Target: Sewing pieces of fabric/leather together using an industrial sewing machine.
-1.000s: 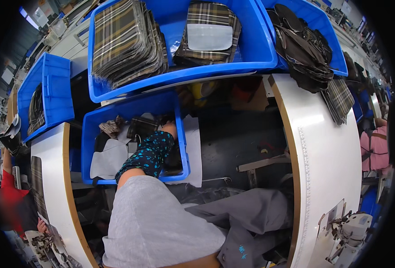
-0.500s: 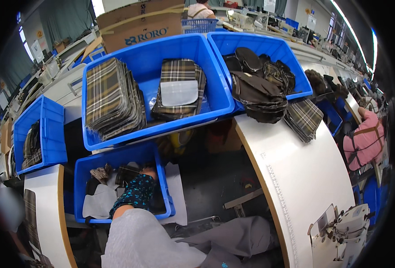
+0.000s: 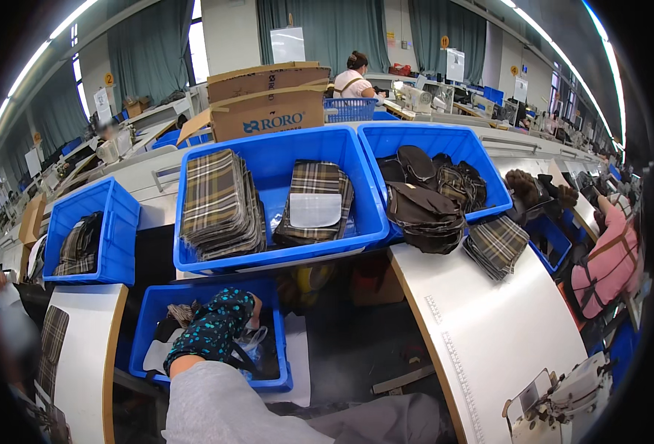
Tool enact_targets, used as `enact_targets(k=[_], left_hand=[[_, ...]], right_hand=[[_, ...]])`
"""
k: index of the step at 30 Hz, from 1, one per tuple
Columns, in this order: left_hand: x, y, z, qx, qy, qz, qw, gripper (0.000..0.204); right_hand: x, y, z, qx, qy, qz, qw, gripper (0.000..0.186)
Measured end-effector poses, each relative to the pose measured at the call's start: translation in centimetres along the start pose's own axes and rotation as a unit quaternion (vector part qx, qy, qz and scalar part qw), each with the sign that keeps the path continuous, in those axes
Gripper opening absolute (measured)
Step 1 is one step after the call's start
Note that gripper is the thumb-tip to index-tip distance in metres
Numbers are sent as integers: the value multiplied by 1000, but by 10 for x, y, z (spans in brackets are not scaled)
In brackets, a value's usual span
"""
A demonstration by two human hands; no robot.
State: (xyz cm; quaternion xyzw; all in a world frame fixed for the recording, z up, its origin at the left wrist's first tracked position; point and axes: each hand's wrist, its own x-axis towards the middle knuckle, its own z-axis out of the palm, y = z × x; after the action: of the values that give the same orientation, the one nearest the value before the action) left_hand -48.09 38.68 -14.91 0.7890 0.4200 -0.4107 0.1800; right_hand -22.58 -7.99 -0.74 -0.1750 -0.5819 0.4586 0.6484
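My left arm, in a grey short sleeve and a black sleeve cover with teal dots (image 3: 212, 325), reaches into a low blue bin (image 3: 285, 370). Inside its right part is my left hand (image 3: 256, 311), small and pointing down; its fingers do not show clearly. Crumpled clear plastic (image 3: 253, 340) and a dark strap (image 3: 245, 361) lie just below the hand. Pale sheet pieces (image 3: 159, 351) and a bunched striped brown piece (image 3: 184, 314) lie at the bin's left, partly behind the sleeve. My right hand is out of view.
Above stands a large blue bin (image 3: 380, 222) with stacked plaid panels (image 3: 219, 203). Beside it, another bin (image 3: 501, 196) holds dark pouches (image 3: 424, 211). Plaid pieces (image 3: 495, 246) rest on the white right table (image 3: 482, 318), near a sewing machine (image 3: 564, 403). Co-workers sit farther off.
My view has tilted up, showing more of the room. My left forearm has swung across the low bin, and clear plastic and a dark strap now show beside it.
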Motion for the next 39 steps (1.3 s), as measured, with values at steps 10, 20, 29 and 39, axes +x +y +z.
enact_targets(k=[10,20,29,39], left_hand=[[-133,148,-68,72,10,447,892,52],[-146,348,-9,-122,-468,624,613,39],[-158,418,61,-36,-615,553,561,35],[-184,408,115,-214,-18,753,621,38]], right_hand=[[-3,-14,-6,-80,43,23,996,21],[-55,-50,38,-203,263,34,942,19],[-98,-47,86,-431,394,256,770,40],[-123,-26,80,-318,674,175,643,31]])
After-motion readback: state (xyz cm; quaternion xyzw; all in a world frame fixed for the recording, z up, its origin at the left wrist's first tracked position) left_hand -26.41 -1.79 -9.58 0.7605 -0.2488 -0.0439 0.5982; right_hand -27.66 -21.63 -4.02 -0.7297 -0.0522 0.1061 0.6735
